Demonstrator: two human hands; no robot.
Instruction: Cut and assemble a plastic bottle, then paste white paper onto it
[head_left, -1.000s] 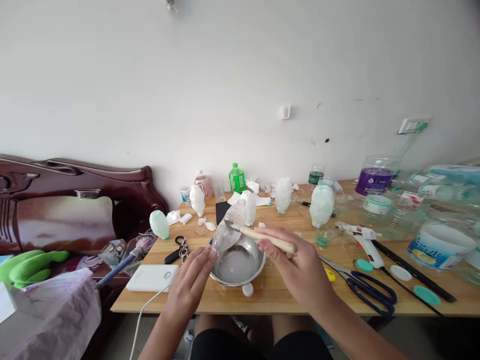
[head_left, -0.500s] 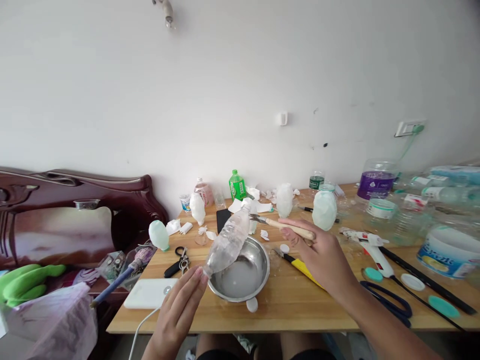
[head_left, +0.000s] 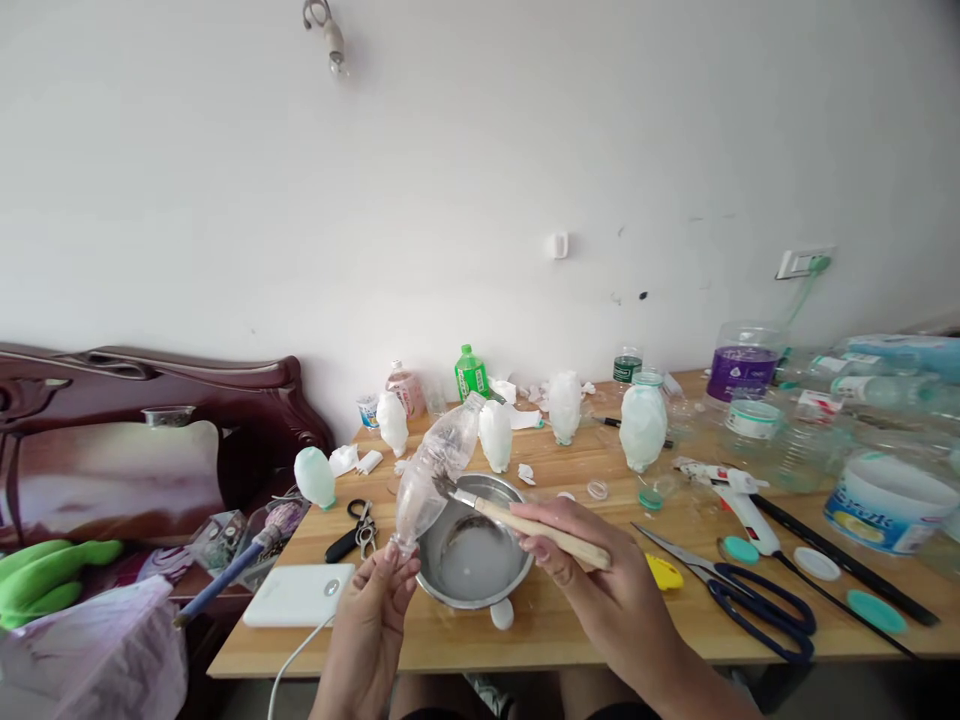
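My left hand (head_left: 375, 595) pinches a clear plastic bottle (head_left: 435, 470) by its narrow end, tilted up and away over the metal bowl (head_left: 517, 575). In my right hand (head_left: 592, 575) is a paintbrush (head_left: 517, 518) with a pale wooden handle. Its dark bristles touch the bottle's side, as far as I can see. The bowl holds a whitish liquid. Beyond the bottle stand several bottle shapes with a white covering, among them one white-covered bottle (head_left: 495, 437) just behind the bowl and a larger white-covered jar (head_left: 643, 425) to the right.
Dark blue scissors (head_left: 757, 610), a yellow cutter (head_left: 664, 572) and a glue gun (head_left: 750, 505) lie at right, near plastic containers and a white tub (head_left: 885, 500). At left are a white power bank (head_left: 292, 595) with a cable and keys (head_left: 366, 530). A green bottle (head_left: 470, 375) stands by the wall.
The bottle has tilted more upright, and my left fingers now close around its end. The brush has moved left and down, from near the bottle's far end to its middle.
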